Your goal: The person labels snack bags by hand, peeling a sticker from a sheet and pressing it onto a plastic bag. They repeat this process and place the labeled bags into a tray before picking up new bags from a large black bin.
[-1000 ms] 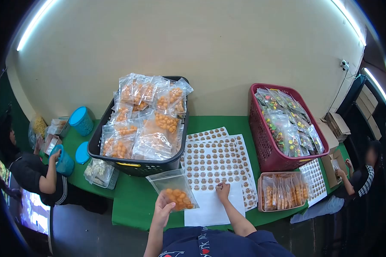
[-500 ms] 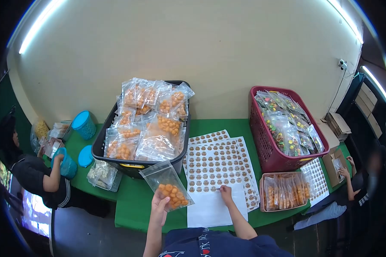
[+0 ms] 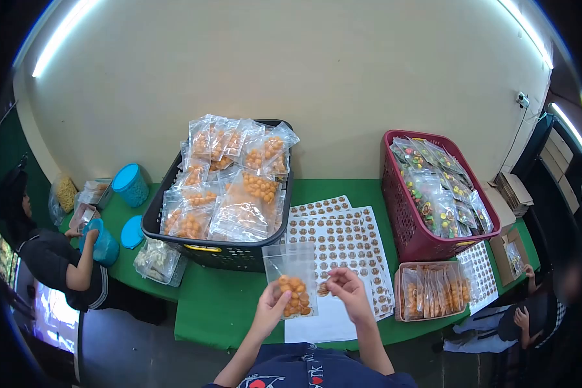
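Held upright in my left hand [image 3: 271, 311] is a clear zip bag [image 3: 292, 262] with orange ball-shaped snacks in its lower half. My thumb presses on its front at the lower left. My right hand [image 3: 350, 292] pinches a small round brown sticker [image 3: 324, 288] just off the bag's right edge. Behind both hands lie white sheets of round stickers [image 3: 333, 246], overlapping on the green table. The lowest part of the front sheet [image 3: 330, 326] is bare white.
A black basket [image 3: 239, 258] heaped with bagged orange snacks stands left; a maroon basket [image 3: 404, 226] of colourful bags stands right. A small tray [image 3: 401, 304] holds more bags. One person [image 3: 58, 262] works at far left by blue tubs [image 3: 129, 184], another [image 3: 530, 310] at far right.
The bag has moved right and turned more upright. My right hand has lifted off the sticker sheet with a sticker and come near the bag. The person at right has drawn a hand back.
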Demonstrator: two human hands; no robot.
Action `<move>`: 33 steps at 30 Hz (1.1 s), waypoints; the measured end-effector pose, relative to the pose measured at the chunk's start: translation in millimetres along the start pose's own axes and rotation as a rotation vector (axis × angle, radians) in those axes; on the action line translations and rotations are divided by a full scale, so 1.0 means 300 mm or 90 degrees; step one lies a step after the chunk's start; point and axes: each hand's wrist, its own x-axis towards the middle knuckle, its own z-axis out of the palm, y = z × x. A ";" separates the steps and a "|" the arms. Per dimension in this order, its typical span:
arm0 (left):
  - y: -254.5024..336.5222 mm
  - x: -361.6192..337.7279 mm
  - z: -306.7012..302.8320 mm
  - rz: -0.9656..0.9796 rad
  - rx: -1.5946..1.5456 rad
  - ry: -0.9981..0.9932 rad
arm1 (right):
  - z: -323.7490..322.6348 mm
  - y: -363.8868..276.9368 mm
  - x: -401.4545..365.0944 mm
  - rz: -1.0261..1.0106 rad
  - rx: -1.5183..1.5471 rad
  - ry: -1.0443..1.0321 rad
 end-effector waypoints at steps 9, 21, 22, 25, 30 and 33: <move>-0.048 -0.006 0.026 0.049 0.134 -0.021 | 0.099 0.080 -0.032 -0.218 -0.378 0.112; -0.028 -0.010 0.032 0.037 0.077 -0.015 | 0.121 0.070 -0.033 -0.210 -0.427 0.097; -0.028 -0.010 0.032 0.033 0.068 -0.013 | 0.120 0.073 -0.033 -0.211 -0.424 0.100; -0.041 -0.013 0.027 0.026 0.067 -0.016 | 0.120 0.081 -0.039 -0.206 -0.416 0.113; -0.057 -0.007 0.023 0.045 0.096 -0.023 | 0.122 0.071 -0.045 -0.223 -0.449 0.129; -0.045 -0.007 0.034 0.039 0.075 -0.027 | 0.124 0.071 -0.044 -0.227 -0.453 0.141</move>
